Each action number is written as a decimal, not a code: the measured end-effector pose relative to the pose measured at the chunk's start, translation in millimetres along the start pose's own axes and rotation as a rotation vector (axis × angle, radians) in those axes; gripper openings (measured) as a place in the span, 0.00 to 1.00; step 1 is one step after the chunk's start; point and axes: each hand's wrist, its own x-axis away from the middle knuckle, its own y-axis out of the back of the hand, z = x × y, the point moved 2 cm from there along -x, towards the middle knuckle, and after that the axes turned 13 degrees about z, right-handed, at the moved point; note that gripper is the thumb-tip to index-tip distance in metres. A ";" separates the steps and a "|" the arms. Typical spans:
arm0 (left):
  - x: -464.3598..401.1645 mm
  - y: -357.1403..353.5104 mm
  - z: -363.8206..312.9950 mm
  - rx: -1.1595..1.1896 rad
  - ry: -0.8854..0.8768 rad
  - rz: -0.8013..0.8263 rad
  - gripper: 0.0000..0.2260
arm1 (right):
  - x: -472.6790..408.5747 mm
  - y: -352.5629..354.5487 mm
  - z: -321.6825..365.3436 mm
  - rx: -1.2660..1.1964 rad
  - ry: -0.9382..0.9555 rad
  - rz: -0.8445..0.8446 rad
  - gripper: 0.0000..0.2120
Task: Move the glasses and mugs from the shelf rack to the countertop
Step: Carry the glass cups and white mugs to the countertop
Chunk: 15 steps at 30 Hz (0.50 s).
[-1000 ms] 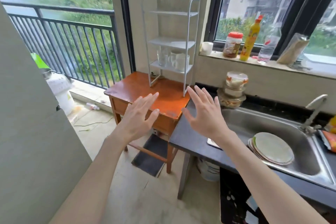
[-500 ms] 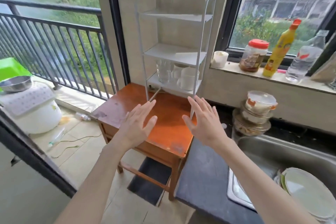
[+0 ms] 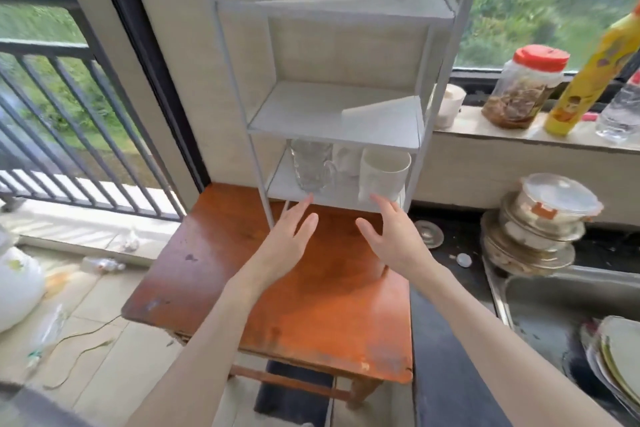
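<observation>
A black balcony railing point(image 3: 69, 107) runs along the far left. The wooden table point(image 3: 242, 288) carries the white shelf rack point(image 3: 332, 125), whose lowest shelf holds a clear glass mug point(image 3: 311, 166), a white mug point(image 3: 384, 173) and another white mug point(image 3: 346, 159) behind them. The left hand point(image 3: 287, 243) hovers just below the glass mug, fingers spread and empty; the right hand point(image 3: 394, 236) likewise, below the white mug. Further right, the dark countertop point(image 3: 450, 340) borders a steel sink point(image 3: 554, 305).

Two bare arms, no sleeves showing. The left hand point(image 3: 289, 243) and right hand point(image 3: 394, 239) seem to wear no rings.
</observation>
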 end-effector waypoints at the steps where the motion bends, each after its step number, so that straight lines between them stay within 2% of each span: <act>1: -10.2 5.6 1.8 0.077 0.004 0.021 0.23 | -8.4 -0.8 -0.3 -0.040 -0.036 -0.008 0.27; 8: -72.7 19.7 8.6 0.357 0.031 0.068 0.25 | -45.6 -5.1 -11.2 -0.372 -0.235 -0.050 0.22; 11: -88.1 15.2 7.7 0.413 0.004 0.110 0.22 | -54.9 -4.7 -14.2 -0.659 -0.279 -0.077 0.20; 15: -101.7 13.2 7.9 0.513 0.008 0.111 0.24 | -65.3 -8.3 -13.5 -1.050 -0.297 -0.110 0.16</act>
